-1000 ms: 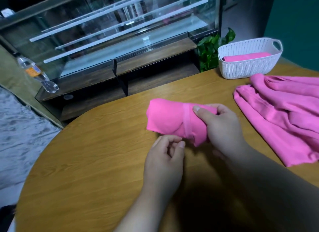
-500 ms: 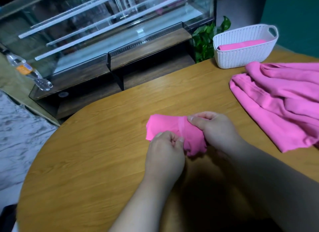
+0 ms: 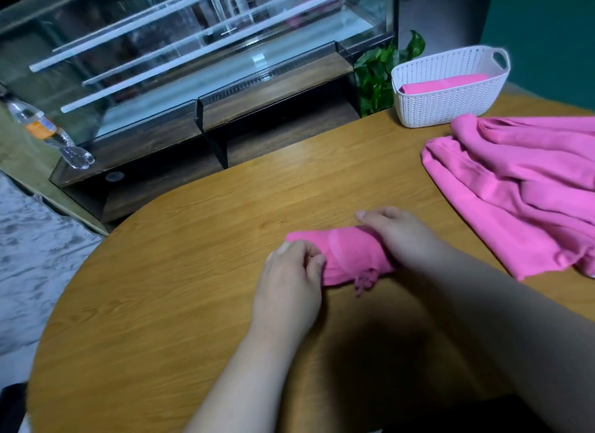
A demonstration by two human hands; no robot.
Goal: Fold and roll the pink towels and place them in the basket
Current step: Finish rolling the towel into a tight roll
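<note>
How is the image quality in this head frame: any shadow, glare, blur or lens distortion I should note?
Head view: dim room light; a dark, soft shadow falls on the table below the forearms. Pale streaks of glare cross the glass display case. Wide-angle bending curves the table edge and tilts the case. The left hand, right hand and rolled towel look slightly soft; the basket weave stays readable.

Beyond the wooden bench point(image 3: 199, 271) stands a glass display case point(image 3: 193, 62), plastic bottle point(image 3: 48, 133) on its ledge, leafy plant point(image 3: 380, 75) alongside.

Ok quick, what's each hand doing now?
Left hand: closed, pinching the towel roll.
Right hand: closed over the roll's other end.
</note>
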